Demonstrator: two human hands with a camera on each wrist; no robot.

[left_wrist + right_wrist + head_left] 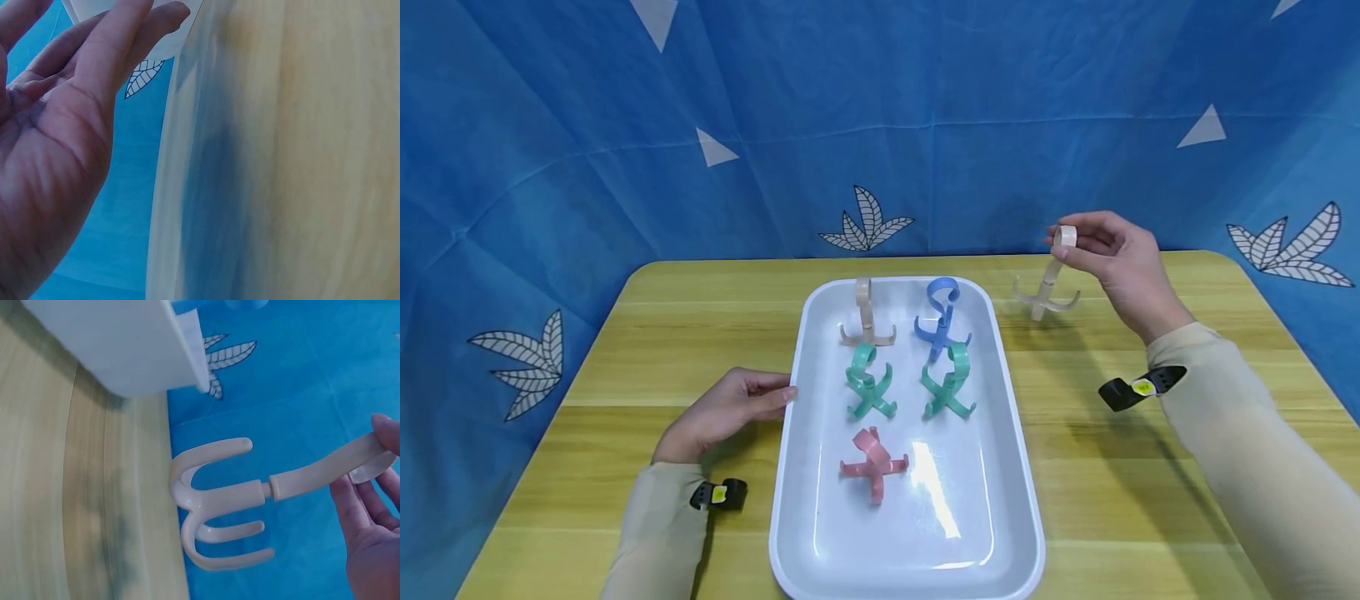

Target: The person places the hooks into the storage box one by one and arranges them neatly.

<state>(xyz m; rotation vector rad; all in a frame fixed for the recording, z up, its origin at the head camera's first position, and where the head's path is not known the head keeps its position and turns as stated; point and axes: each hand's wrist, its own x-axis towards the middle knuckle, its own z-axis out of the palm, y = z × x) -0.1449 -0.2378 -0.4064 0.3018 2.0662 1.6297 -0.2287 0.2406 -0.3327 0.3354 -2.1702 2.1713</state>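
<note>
My right hand (1120,258) pinches a beige four-pronged hanging hook (1047,292) by its curved top, right of the tray's far end. In the right wrist view the hook (225,497) hangs prongs down; whether it touches the table cannot be told. At the white tray's (778,517) left rim, my left hand (726,412) grips the edge with the thumb over it. Inside the tray lie another beige hook (867,317), a blue hook (942,321), two green hooks (871,387) (951,387) and a pink hook (874,467).
The wooden table (647,333) extends on both sides of the tray. Behind its far edge hangs a blue patterned cloth (790,183). Each wrist wears a black strap with a small camera (722,495).
</note>
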